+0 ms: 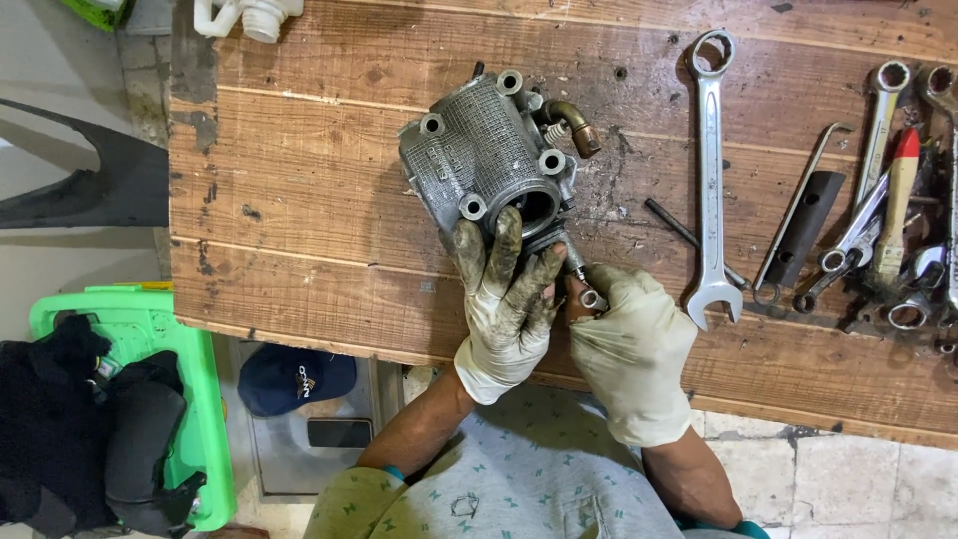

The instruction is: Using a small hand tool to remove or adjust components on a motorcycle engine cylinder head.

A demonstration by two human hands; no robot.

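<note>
Metal engine part (494,160), ribbed grey casting w/ round bore and four bolt lugs, lies on wooden bench (299,220), centre-far from the person, tilted w/ its bore end toward them. Left hand (507,304) in a dirty white glove sits just near of the part; fingers (504,245) spread and pressed on the part's near rim beside the bore, so it's an open-ish grip steadying the casting, not a fist. Right hand (629,339), cleaner glove, is just right of the left hand, touching it, closed around a small tool (582,279) whose ring-shaped tip shows by the thumb; shaft points up at the part's near-right corner, at or touching it, contact hard to tell. Brass elbow fitting (574,125) sticks out of the part's far-right side. Right of the hands: long combo wrench (711,170) lying near-to-far, thin dark rod (684,232) beside it, then a pile of spanners (878,240) at the bench's right edge. White plastic piece (249,15) at far-left edge. Off bench, left: green crate (205,399) w/ dark cloth, blue cap (294,377) on floor below bench edge.
</note>
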